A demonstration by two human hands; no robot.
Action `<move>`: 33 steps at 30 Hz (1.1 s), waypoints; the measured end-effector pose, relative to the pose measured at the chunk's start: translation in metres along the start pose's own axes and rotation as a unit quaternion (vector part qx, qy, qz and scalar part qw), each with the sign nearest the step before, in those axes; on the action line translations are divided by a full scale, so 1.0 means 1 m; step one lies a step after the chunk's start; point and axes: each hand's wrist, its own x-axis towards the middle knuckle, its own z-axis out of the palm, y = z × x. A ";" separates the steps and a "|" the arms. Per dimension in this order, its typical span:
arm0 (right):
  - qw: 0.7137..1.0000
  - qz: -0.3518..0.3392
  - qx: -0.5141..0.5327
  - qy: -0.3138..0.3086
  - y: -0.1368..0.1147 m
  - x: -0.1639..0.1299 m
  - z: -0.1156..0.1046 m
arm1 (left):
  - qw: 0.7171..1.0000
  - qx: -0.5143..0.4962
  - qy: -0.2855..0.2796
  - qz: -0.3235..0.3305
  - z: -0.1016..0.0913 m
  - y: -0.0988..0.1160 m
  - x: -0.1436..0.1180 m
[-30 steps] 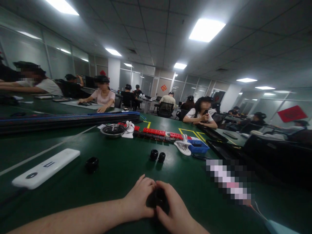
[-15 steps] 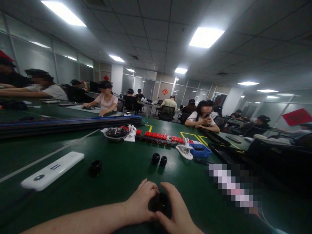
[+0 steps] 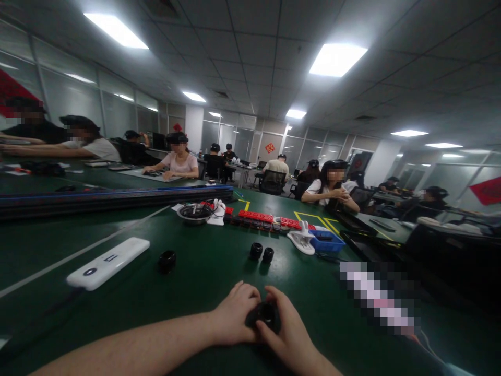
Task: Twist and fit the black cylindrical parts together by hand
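Close to the table's near edge, my left hand (image 3: 235, 312) and my right hand (image 3: 288, 328) are closed around a black round fitting (image 3: 268, 312). Its open bore shows between the fingers, but the left fingertips and much of the piece are hidden. My right thumb presses on the near side of it, with the fingers curved round the far side. Two similar black fittings, a left one (image 3: 256, 250) and a right one (image 3: 268, 255), stand side by side farther up the green table (image 3: 211, 271). Another black fitting (image 3: 167, 260) sits alone to the left.
A white oblong device (image 3: 109, 263) with a cable lies on the left. Farther back are a metal bowl (image 3: 193, 215), red blocks (image 3: 256, 216), a white clamp (image 3: 302, 241) and a blue bin (image 3: 327, 243). Black trays line the right. People sit at tables beyond.
The view has shifted, so most things appear slightly farther right. Both hands remain around the black fitting, whose bore now shows more clearly.
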 end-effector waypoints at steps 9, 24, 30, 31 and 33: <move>0.999 0.020 0.030 0.031 -0.002 0.001 0.004 | 1.000 -0.013 0.017 0.000 -0.001 -0.001 0.001; 1.000 -0.012 0.003 0.000 -0.004 0.000 -0.001 | 1.000 -0.018 0.009 0.012 0.001 -0.007 0.002; 0.999 -0.031 0.042 0.004 -0.009 0.003 -0.004 | 1.000 -0.001 0.009 -0.001 -0.002 -0.001 0.003; 0.998 -0.046 0.044 0.010 -0.009 0.003 -0.004 | 1.000 0.000 0.007 -0.004 -0.002 0.000 0.004; 0.997 -0.064 0.044 0.009 -0.009 0.001 -0.005 | 1.000 -0.002 0.002 -0.004 -0.002 0.000 0.004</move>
